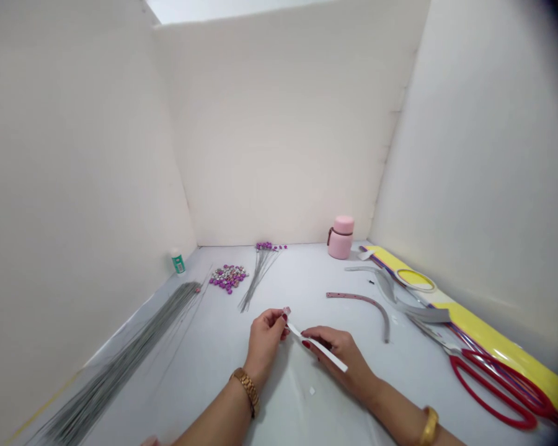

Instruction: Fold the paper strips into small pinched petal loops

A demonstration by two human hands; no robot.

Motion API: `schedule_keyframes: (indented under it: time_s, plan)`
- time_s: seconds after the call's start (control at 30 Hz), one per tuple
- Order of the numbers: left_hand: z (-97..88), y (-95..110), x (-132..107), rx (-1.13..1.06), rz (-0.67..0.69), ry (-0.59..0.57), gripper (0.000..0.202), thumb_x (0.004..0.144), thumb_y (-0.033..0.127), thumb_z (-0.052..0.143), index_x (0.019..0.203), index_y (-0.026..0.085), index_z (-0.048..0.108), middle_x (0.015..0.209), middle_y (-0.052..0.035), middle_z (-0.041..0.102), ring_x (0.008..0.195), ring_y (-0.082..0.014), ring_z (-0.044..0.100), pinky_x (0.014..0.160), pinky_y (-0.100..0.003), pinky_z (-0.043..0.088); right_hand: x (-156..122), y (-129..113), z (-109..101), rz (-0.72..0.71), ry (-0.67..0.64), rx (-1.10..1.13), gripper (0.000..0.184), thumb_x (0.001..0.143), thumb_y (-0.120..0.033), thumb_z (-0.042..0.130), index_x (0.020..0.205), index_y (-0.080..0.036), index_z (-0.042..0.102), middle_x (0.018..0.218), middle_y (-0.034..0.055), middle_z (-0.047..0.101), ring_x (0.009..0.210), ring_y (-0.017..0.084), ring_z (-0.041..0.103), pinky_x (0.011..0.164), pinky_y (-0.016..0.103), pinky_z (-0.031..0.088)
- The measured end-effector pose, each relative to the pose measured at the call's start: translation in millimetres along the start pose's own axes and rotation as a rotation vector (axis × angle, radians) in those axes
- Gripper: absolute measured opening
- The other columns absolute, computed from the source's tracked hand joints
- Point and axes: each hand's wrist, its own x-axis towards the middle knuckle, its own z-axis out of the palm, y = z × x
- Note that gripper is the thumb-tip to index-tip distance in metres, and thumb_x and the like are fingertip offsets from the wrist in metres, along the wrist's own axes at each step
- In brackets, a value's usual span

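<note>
My left hand [267, 334] is closed in a pinch on a small pinkish piece [286, 310], whose kind I cannot make out. One end of a narrow white strip [328, 354] reaches this pinch. Further along, the fingers of my right hand [337, 353] are closed on the strip, and its free end slants down to the right. A small white scrap [312, 391] lies on the table below the hands. Beyond the left hand, thin wires with purple tips [259, 272] lie in a bunch beside a pile of purple and silver beads [229, 277].
A long bundle of grey wires [125, 359] and a small green-and-white container [178, 262] are at left. A pink flask [341, 237] stands at the back. At right are a curved speckled strip [363, 298], grey strips [418, 311], red-handled scissors [493, 387] and a yellow sheet [506, 341].
</note>
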Motion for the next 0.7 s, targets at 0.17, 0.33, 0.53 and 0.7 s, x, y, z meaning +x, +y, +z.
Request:
schedule_keyframes:
  time_s: [0.17,0.33,0.53,0.7]
  plan:
    - [0.7,5.5,-2.1,0.011,-0.001,0.006,0.026,0.068,0.038,0.064,0.073,0.012,0.064,0.051,0.0018,0.055,0.047,-0.0098,0.048,0.047,-0.02,0.035,0.5,-3.0,-1.6,0.056,-0.018,0.065,0.019,0.081,-0.03,0.052,0.084,-0.022,0.069,0.077,0.0038,0.068,0.069,0.018,0.06,0.062,0.027,0.046]
    - [0.7,4.2,-1.1,0.004,-0.007,0.011,0.026,0.068,0.038,0.063,0.075,0.013,0.064,0.055,0.0011,0.057,0.049,-0.0111,0.05,0.05,-0.021,0.037,-0.8,0.7,0.4,0.137,-0.012,0.124,0.018,0.079,-0.029,0.053,0.081,-0.02,0.069,0.077,0.0042,0.067,0.062,0.017,0.057,0.053,0.024,0.044]
    - [0.4,0.4,1.3,0.02,0.007,0.009,0.021,0.07,0.033,0.061,0.076,0.014,0.065,0.055,0.0013,0.058,0.049,-0.0105,0.049,0.049,-0.021,0.037,3.5,12.9,4.9,0.217,-0.074,0.224,0.014,0.075,-0.025,0.056,0.077,-0.019,0.069,0.057,-0.0009,0.06,0.047,0.012,0.049,0.046,0.022,0.038]
    - [-0.4,-3.4,3.5,0.037,0.006,0.006,0.021,0.07,0.031,0.06,0.08,0.013,0.066,0.054,0.001,0.057,0.048,-0.011,0.05,0.048,-0.021,0.036,8.9,17.4,7.0,0.292,-0.089,0.315,0.015,0.075,-0.027,0.057,0.073,-0.016,0.067,0.052,-0.0036,0.053,0.041,0.009,0.044,0.043,0.021,0.035]
